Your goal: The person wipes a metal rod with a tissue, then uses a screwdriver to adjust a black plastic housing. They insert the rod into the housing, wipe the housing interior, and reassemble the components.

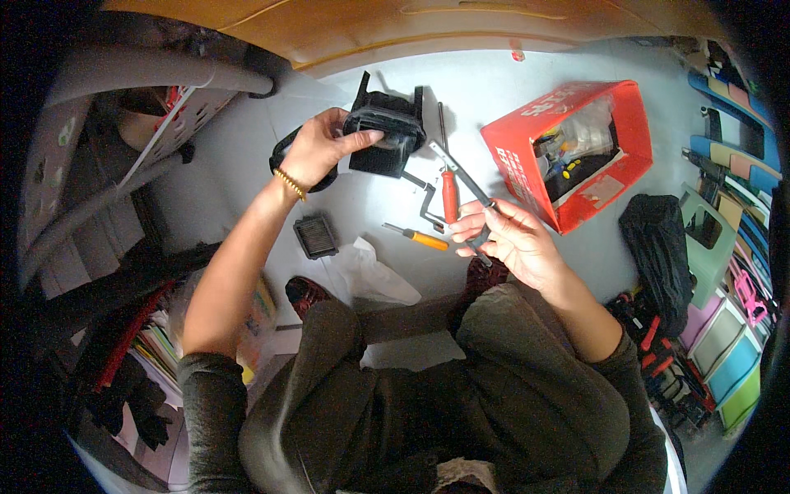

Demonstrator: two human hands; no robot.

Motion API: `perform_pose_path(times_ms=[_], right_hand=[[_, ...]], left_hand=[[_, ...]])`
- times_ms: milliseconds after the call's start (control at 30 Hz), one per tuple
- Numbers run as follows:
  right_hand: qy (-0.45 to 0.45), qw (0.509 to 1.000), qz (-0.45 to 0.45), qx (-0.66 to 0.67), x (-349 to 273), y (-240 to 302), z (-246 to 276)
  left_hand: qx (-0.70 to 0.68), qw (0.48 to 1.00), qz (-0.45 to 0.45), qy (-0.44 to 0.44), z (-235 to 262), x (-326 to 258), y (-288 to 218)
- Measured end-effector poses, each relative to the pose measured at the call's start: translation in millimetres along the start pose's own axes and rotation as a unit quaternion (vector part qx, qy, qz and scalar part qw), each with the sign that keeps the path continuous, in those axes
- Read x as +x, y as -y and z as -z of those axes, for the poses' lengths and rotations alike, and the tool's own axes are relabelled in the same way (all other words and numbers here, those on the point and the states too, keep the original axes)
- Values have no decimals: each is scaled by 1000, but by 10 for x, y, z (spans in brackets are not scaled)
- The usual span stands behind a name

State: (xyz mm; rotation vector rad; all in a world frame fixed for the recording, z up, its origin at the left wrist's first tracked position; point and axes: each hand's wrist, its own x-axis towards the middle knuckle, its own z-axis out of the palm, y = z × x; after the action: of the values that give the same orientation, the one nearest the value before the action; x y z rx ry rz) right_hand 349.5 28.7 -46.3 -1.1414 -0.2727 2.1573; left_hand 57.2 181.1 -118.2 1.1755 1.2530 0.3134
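My left hand (319, 148) grips a black plastic housing (387, 123) with two upright prongs, holding it above the floor with the thumb across its near side. Behind that wrist sits a rounded black part (325, 177), partly hidden. Between the fingers of my right hand (514, 239) is a narrow grey metal bar (465, 174), tilted, with a hole near its far end. A red-handled screwdriver (449, 198) lies just beyond those fingers. Next to it are a black crank-shaped piece (428, 206) and an orange-handled screwdriver (426, 240).
At the right stands an open red cardboard box (514, 169) with plastic bags and small parts inside. A black slatted part (316, 236) and a crumpled white sheet (374, 276) lie near my feet. A black bag (654, 255) and coloured panels (732, 362) crowd the right side.
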Motion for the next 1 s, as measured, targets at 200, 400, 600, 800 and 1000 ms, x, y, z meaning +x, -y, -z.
perform_pose_path(times_ms=[200, 400, 600, 800, 1000], right_hand=[[23, 999, 21, -11, -39, 189, -146], [33, 999, -7, -7, -51, 244, -409], [37, 999, -17, 0, -32, 223, -559], [61, 995, -39, 75, -12, 182, -602], [-2, 999, -41, 1, -54, 163, -738]], left_hand=[[-173, 984, 10, 32, -48, -549, -166], [-457, 879, 93, 98, -99, -1070, -155], [-493, 857, 93, 113, -1, -1442, -239], [-484, 861, 41, 147, 70, -1623, -126], [-410, 901, -16, 138, 112, -1737, -49]])
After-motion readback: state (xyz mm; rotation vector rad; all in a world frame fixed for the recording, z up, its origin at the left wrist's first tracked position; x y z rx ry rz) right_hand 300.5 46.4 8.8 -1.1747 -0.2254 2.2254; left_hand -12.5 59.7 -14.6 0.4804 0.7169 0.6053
